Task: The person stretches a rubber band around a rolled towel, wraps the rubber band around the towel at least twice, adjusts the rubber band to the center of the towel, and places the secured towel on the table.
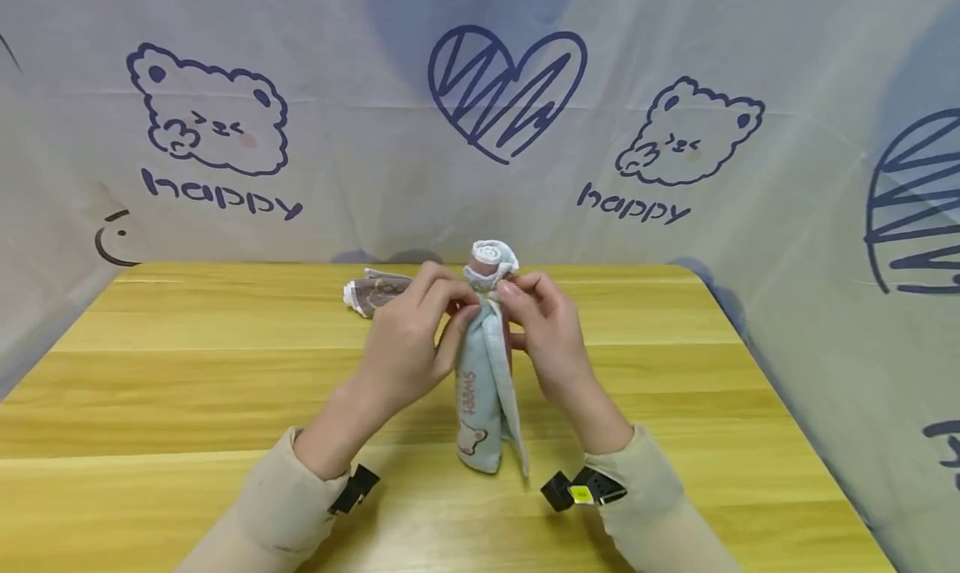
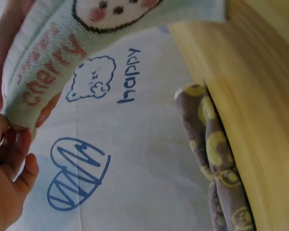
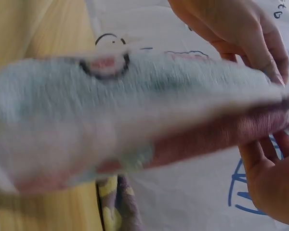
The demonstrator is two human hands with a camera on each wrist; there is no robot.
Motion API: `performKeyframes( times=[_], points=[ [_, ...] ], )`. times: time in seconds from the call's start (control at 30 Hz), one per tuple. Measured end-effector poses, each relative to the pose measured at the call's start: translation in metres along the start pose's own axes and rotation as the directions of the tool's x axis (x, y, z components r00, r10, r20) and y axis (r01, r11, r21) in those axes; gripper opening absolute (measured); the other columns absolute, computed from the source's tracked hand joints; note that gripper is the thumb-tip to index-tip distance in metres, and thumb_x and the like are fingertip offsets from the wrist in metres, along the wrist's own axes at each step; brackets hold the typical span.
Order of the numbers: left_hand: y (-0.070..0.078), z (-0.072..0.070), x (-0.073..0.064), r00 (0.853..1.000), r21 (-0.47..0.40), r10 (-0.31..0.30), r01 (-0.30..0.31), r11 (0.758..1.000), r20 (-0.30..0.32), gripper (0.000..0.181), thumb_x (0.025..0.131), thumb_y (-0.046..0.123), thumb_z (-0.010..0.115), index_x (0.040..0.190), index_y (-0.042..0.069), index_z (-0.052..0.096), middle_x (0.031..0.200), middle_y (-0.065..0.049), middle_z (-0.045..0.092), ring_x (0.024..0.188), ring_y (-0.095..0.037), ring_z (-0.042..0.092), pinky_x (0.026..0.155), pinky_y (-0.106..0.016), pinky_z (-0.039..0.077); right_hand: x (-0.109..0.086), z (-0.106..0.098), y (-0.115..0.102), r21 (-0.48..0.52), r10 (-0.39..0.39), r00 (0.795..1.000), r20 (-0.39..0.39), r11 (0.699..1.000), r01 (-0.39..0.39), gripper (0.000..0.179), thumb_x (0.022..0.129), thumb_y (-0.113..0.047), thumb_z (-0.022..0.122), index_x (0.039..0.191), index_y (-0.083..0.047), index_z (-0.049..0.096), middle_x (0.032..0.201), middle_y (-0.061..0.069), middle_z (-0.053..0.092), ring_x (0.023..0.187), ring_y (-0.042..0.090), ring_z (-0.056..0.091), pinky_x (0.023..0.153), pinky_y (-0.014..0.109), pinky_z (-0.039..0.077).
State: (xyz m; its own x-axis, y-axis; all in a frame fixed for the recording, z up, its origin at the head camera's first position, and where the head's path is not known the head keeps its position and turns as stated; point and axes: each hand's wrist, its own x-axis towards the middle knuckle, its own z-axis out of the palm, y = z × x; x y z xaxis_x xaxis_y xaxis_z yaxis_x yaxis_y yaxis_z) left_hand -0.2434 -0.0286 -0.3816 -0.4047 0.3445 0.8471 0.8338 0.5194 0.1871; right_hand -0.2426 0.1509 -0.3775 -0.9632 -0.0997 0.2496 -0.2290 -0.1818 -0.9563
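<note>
A light blue towel (image 1: 480, 389), rolled up and printed with a bear and red lettering, stands upright between my hands. Near its upper end it narrows to a neck with a thin pale yellowish band, and the white spiral of the roll shows on top. My left hand (image 1: 408, 331) pinches the neck from the left with thumb and fingertips. From the right, my right hand (image 1: 551, 331) pinches the same place. A loose flap of the towel hangs down on the right, and its reddish inner side (image 3: 207, 139) shows in the right wrist view.
Behind my left hand, a grey-brown towel roll (image 1: 367, 295) with yellow print lies on the wooden table (image 1: 225, 373); the left wrist view shows it drawn in at its middle. A pale cloth (image 1: 360, 164) with bears and hearts hangs behind the table.
</note>
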Motion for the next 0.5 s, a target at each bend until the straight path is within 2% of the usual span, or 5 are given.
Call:
performKeyframes(
  times=[0.13, 0.27, 0.37, 0.5],
  points=[
    [-0.001, -0.005, 0.003, 0.999, -0.021, 0.026, -0.027, 0.999, -0.027, 0.013, 0.096, 0.004, 0.073, 0.104, -0.001, 0.064, 0.104, -0.013, 0.062, 0.08, -0.02, 0.067, 0.067, -0.031, 0.059, 0.0, 0.0, 0.001, 0.08, 0.063, 0.997, 0.042, 0.995, -0.066, 0.006, 0.106, -0.011, 0.053, 0.104, -0.007, 0.057, 0.094, 0.0, 0.067, 0.083, 0.014, 0.07, 0.064, 0.029, 0.06],
    [-0.002, -0.01, 0.005, 0.999, -0.054, 0.045, -0.047, 0.997, -0.028, 0.011, 0.097, 0.006, 0.074, 0.104, 0.0, 0.067, 0.104, -0.012, 0.066, 0.083, -0.021, 0.068, 0.07, -0.031, 0.059, -0.001, -0.004, -0.001, 0.072, 0.077, 0.986, 0.149, 0.994, -0.088, 0.024, 0.107, -0.011, 0.05, 0.127, 0.002, 0.057, 0.102, 0.0, 0.068, 0.089, 0.015, 0.068, 0.068, 0.029, 0.06],
    [-0.002, -0.014, 0.006, 0.999, -0.073, 0.049, -0.05, 0.996, -0.019, 0.011, 0.095, 0.006, 0.076, 0.103, 0.001, 0.071, 0.103, -0.01, 0.069, 0.087, -0.022, 0.068, 0.073, -0.032, 0.059, -0.001, -0.007, -0.002, 0.074, 0.087, 0.976, 0.202, 0.992, -0.103, 0.036, 0.107, -0.014, 0.05, 0.136, 0.006, 0.056, 0.109, 0.002, 0.067, 0.093, 0.016, 0.067, 0.071, 0.028, 0.06],
    [-0.003, -0.014, 0.005, 0.997, -0.067, 0.072, -0.073, 0.995, -0.017, 0.01, 0.092, 0.005, 0.079, 0.1, 0.002, 0.073, 0.101, -0.009, 0.071, 0.09, -0.022, 0.069, 0.077, -0.033, 0.059, 0.0, -0.009, -0.002, 0.152, 0.119, 0.969, 0.215, 0.976, -0.154, 0.032, 0.103, -0.014, 0.053, 0.131, 0.0, 0.061, 0.11, 0.002, 0.068, 0.095, 0.016, 0.066, 0.073, 0.03, 0.06]
  ],
)
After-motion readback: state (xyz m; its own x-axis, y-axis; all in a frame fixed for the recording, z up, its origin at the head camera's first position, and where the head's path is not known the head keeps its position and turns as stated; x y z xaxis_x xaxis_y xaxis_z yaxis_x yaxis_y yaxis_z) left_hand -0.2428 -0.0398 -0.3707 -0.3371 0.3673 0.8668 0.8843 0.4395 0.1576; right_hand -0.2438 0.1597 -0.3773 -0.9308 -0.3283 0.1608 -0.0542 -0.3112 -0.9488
